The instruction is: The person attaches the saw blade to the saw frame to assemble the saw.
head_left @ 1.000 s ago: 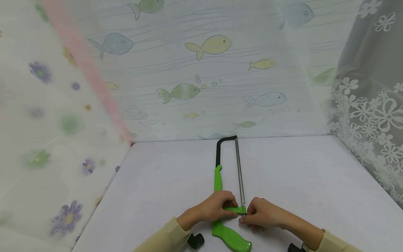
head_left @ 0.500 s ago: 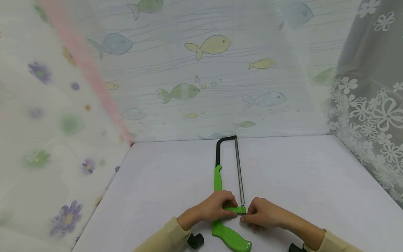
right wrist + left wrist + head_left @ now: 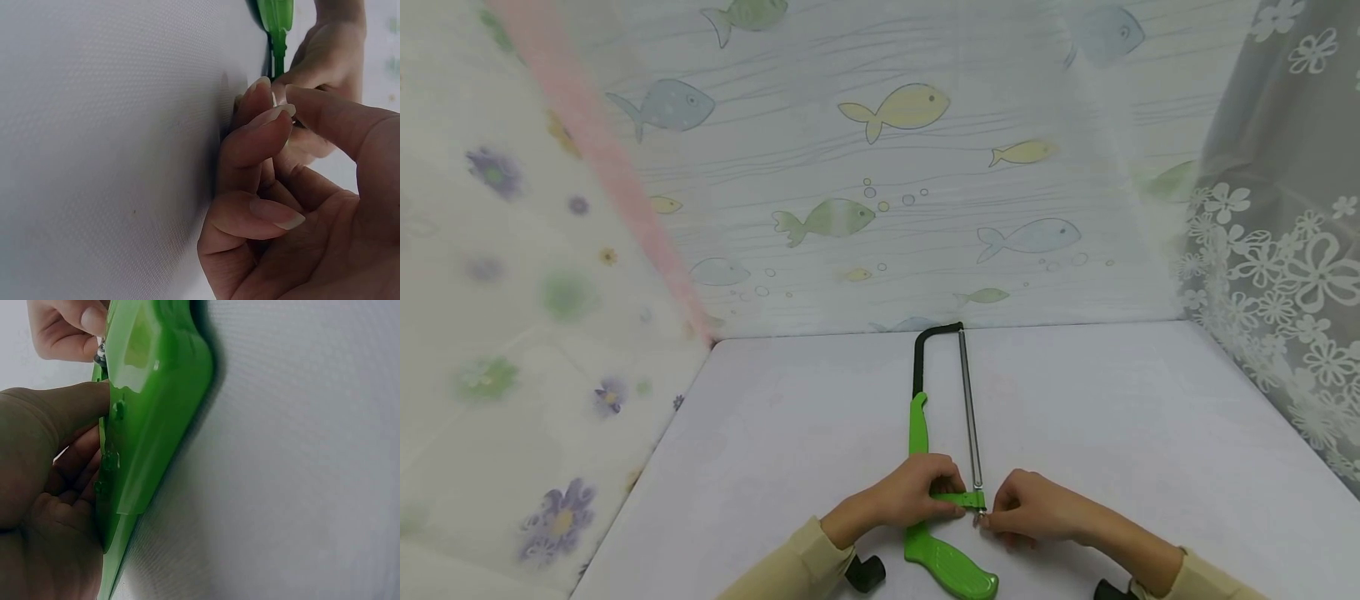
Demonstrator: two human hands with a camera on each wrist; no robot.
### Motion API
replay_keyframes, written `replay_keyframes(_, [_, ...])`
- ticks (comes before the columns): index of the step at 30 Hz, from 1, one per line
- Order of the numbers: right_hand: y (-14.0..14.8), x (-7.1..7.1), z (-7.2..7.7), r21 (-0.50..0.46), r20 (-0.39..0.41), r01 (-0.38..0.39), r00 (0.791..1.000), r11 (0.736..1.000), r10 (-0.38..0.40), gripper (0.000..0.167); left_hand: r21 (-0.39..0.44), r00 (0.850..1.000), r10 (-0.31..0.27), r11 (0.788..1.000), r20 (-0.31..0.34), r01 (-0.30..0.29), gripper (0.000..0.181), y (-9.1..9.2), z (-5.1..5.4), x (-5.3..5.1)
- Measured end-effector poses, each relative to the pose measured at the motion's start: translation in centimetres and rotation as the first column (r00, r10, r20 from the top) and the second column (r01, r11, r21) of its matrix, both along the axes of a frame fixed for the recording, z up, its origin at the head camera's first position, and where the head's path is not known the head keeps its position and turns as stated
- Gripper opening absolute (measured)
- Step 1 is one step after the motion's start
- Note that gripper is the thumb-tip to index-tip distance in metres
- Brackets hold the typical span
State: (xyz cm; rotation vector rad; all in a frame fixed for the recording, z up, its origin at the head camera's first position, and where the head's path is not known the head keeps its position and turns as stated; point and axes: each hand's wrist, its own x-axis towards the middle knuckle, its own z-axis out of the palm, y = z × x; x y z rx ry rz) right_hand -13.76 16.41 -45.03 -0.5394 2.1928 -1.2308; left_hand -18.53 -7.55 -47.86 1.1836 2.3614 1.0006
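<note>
A hacksaw [image 3: 919, 425] with a green handle and black bow lies on the table, its thin blade [image 3: 970, 408] along the right side. My left hand [image 3: 917, 492] grips the green frame by the short crossbar [image 3: 961, 499]. At the crossbar's outer end, a small metal wing nut [image 3: 980, 517] sticks out toward me. The thumb and fingertips of my right hand [image 3: 1037, 508] pinch at it. In the right wrist view the curled fingers [image 3: 256, 150] mostly hide the nut. The left wrist view shows the green handle [image 3: 144, 412] close up, my left thumb against it.
A white-covered table [image 3: 805, 417] spreads around the saw. Behind it hangs a curtain with fish [image 3: 835, 218], with flowered cloth [image 3: 561, 517] on the left and lace [image 3: 1300, 275] on the right. Black wrist straps [image 3: 867, 573] show below the sleeves.
My right hand has shifted slightly right, and its fingertips uncover more of the wing nut. The left hand and the hacksaw have stayed in place.
</note>
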Motion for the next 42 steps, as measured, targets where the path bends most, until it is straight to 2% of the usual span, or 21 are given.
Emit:
replay_keyframes(6, [0.2,-0.1,-0.1,-0.005,-0.015,-0.008,1.000,1.000,0.007,0.024,0.003,1.000,-0.007,1.000,-0.025,0.008,0.015,0.0,-0.1,0.0])
replay_keyframes(19, [0.0,-0.2,-0.3,-0.052,-0.019,-0.042,0.999,0.998,0.041,0.014,0.000,1.000,-0.008,1.000,-0.026,0.008,0.015,0.0,-0.1,0.0])
replay_keyframes(23, [-0.2,-0.2,-0.3,-0.040,-0.035,-0.048,0.998,0.998,0.047,0.024,-0.003,1.000,-0.006,1.000,-0.016,0.006,0.015,0.0,-0.1,0.0])
replay_keyframes(28, [-0.5,-0.2,-0.3,-0.026,-0.012,-0.023,1.000,0.999,0.023,0.038,-0.009,0.999,-0.011,1.000,-0.035,0.011,0.015,-0.1,-0.1,0.0])
replay_keyframes(36, [-0.8,-0.2,-0.2,-0.021,0.023,0.001,1.000,1.000,0.000,0.038,-0.004,0.999,-0.017,1.000,-0.041,0.017,0.014,-0.1,0.0,-0.1])
replay_keyframes(42, [-0.8,-0.2,-0.1,-0.026,0.018,-0.003,1.000,1.000,0.004,0.039,-0.008,0.999,-0.010,1.000,-0.031,0.009,0.014,0.0,0.0,0.0])
